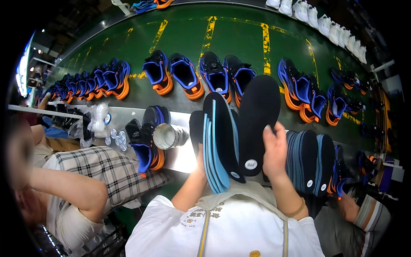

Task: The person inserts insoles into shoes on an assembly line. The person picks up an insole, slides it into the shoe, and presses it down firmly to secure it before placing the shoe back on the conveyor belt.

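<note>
My left hand (199,166) is closed round a bundle of insoles (219,143), black on top with light blue undersides, fanned slightly apart. Its fingers are mostly hidden behind them. In my right hand (275,150) a single black insole (259,115) stands upright, toe end up, with a round white label at the heel. The thumb lies on its front edge and the other fingers are out of sight behind it. Right of that hand sits a stack of similar insoles (302,158) with blue-grey edges.
Black, blue and orange sneakers (185,75) stand in rows along a green conveyor belt (180,36) with yellow markings. A roll of tape (170,135) lies beside another sneaker (145,150) at left. Nearby, a person in plaid (111,171) sits left; another person's arm (349,207) shows at right.
</note>
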